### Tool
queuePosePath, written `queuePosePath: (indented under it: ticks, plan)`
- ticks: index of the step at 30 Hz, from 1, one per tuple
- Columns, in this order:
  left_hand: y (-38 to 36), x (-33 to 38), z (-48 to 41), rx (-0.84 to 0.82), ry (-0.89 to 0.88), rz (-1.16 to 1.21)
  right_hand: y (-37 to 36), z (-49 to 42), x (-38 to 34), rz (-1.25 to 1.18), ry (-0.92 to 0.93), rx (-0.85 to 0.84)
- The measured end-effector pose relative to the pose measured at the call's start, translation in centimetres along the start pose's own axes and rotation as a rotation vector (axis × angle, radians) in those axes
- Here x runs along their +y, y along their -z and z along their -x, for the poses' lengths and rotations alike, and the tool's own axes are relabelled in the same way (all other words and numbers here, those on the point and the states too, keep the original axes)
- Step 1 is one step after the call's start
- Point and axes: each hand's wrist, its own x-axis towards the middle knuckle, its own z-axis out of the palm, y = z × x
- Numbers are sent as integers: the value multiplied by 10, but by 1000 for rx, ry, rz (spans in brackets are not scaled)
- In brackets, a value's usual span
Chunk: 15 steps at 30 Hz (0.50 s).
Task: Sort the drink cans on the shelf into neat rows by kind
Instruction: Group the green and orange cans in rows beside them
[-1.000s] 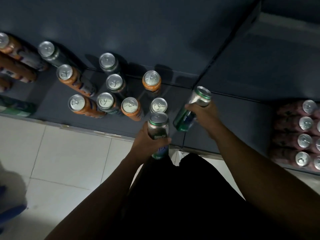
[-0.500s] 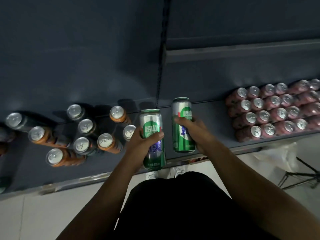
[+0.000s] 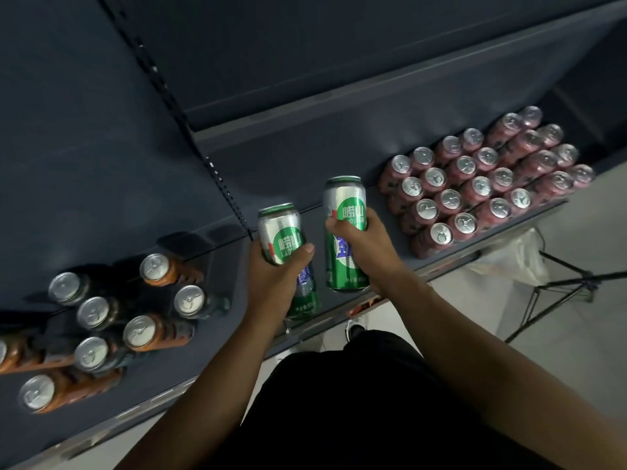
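Note:
My left hand [image 3: 276,278] grips a tall green and silver can [image 3: 283,237] around its middle, held above the shelf's front edge. Right beside it my right hand [image 3: 364,247] grips a second green and silver can [image 3: 344,201] of the same kind, upright and slightly farther back. On the dark shelf [image 3: 210,337] to the left stands a loose cluster of orange cans [image 3: 156,332] mixed with dark green cans [image 3: 190,301]. To the right, several pink cans [image 3: 451,200] stand packed in tidy rows.
A slotted upright post [image 3: 217,171] divides the two shelf bays. Bare shelf surface [image 3: 339,171] lies between the held cans and the pink block. A black tripod leg [image 3: 559,300] and a white plastic bag [image 3: 515,256] sit on the tiled floor at right.
The view has swung to the right, bringing the pink rows into sight. Both hands have carried their green cans rightward from the mixed cluster toward the bare middle of the shelf.

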Motion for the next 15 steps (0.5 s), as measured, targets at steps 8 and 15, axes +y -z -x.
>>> queuePosePath:
  ticks: [8, 15]
  plan:
    - [-80, 15, -39, 46, -6, -60, 57, -58, -17, 69, 16, -51]
    - [-130, 7, -84, 93, -29, -105, 97, -119, -21, 221, 115, -83]
